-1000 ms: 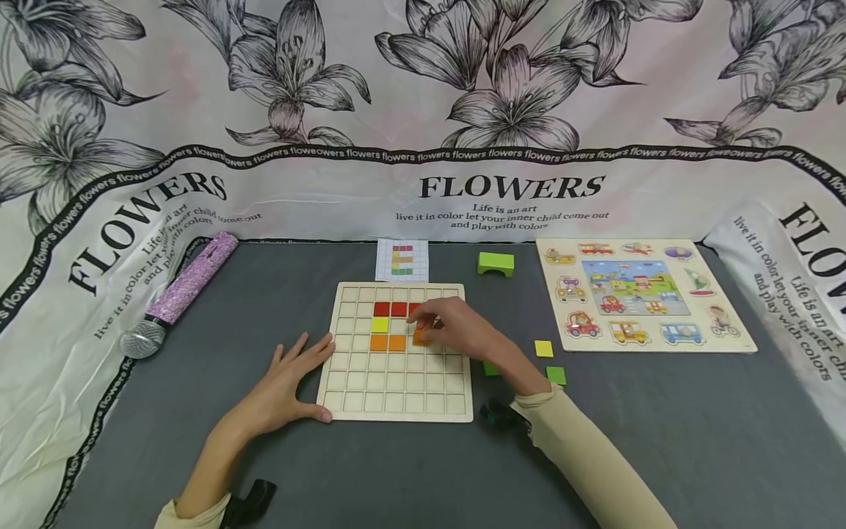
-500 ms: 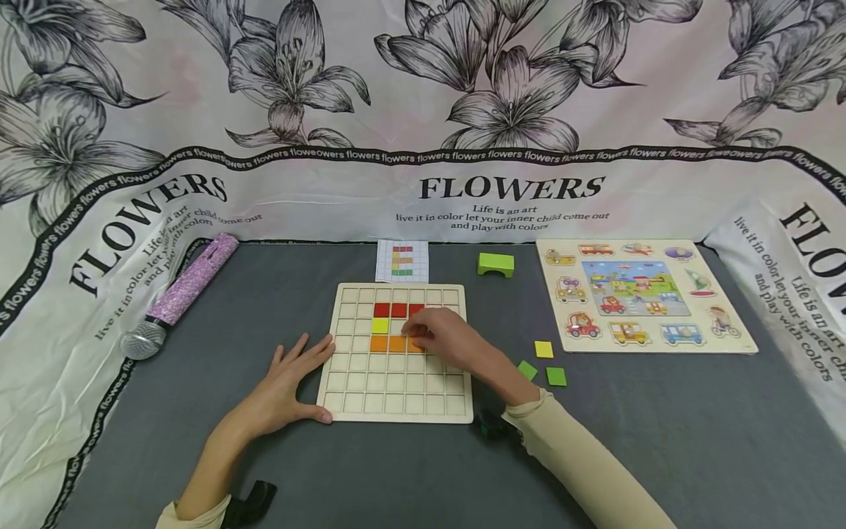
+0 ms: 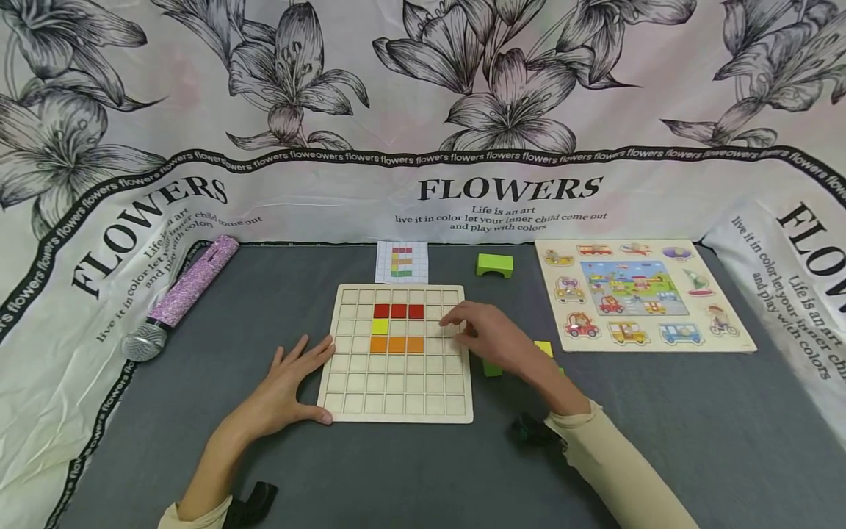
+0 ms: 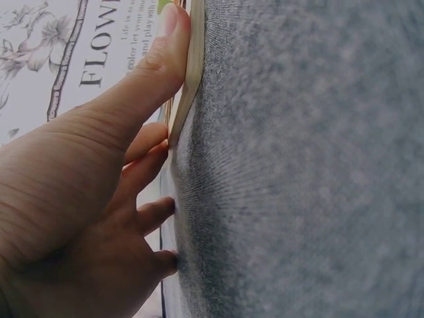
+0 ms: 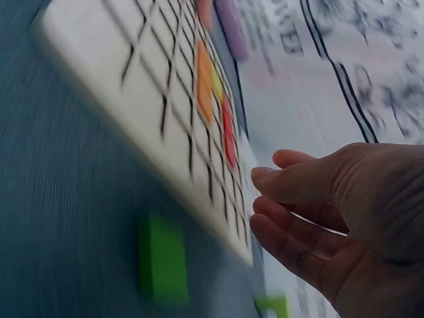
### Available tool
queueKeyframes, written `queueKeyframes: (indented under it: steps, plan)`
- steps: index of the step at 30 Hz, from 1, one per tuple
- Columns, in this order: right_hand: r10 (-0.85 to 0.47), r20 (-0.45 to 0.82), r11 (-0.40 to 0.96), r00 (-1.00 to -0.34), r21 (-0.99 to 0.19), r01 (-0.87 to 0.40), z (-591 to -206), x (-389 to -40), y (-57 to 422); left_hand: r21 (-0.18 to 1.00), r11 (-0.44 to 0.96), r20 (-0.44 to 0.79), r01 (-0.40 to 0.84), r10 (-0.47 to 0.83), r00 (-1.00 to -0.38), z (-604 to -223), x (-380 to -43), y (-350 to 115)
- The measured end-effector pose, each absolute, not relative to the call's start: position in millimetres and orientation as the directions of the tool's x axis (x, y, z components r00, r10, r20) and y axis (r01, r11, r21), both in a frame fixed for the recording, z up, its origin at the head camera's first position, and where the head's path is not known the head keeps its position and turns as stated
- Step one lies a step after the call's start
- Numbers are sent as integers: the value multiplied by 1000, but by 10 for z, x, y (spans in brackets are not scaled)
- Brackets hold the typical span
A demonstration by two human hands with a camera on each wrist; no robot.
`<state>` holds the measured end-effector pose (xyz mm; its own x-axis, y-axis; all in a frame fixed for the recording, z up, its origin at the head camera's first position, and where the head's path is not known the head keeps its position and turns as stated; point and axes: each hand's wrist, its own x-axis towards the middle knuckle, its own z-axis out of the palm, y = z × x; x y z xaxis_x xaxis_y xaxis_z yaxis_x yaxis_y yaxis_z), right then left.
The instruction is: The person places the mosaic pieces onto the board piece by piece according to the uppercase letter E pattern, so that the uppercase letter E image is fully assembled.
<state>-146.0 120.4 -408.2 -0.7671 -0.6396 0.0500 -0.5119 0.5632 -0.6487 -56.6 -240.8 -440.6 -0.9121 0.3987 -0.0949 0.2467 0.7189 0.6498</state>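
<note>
Partly under right hand (image 3: 490,335) (loosely bent), against spread left hand (image 3: 280,389): grid board (image 3: 393,382).

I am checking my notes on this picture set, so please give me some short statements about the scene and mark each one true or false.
1. The left hand touches the edge of the grid board. True.
2. The farthest row of tiles on the grid board is green. False: it is made of three red tiles.
3. A single yellow tile sits on the grid board. True.
4. The right hand covers the orange row. False: all three orange tiles show, and the right hand is to their right in the head view.
5. A pink glittery microphone lies left of the grid board in the head view. True.
</note>
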Motion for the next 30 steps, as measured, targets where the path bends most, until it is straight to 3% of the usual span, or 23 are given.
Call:
queueKeyframes:
  steps: [8, 12, 17, 30]
  plan:
    - [-534, 8, 700, -846, -557, -447, -4009, -1471, 2059, 642, 727, -102, 242, 394, -914, -4395, -556, -2421]
    - [-529, -46, 718, -847, -556, -418, -4011, -1430, 2318, 647, 723, -99, 241, 394, -914, -4378, -546, -2419]
    - [-564, -43, 689, -825, -574, -442, -4111, -1397, 2421, 648, 726, -109, 233, 391, -914, -4378, -548, -2409]
    - [-539, -11, 680, -842, -595, -428, -4158, -1372, 2438, 650, 720, -99, 243, 398, -912, -4397, -568, -2394]
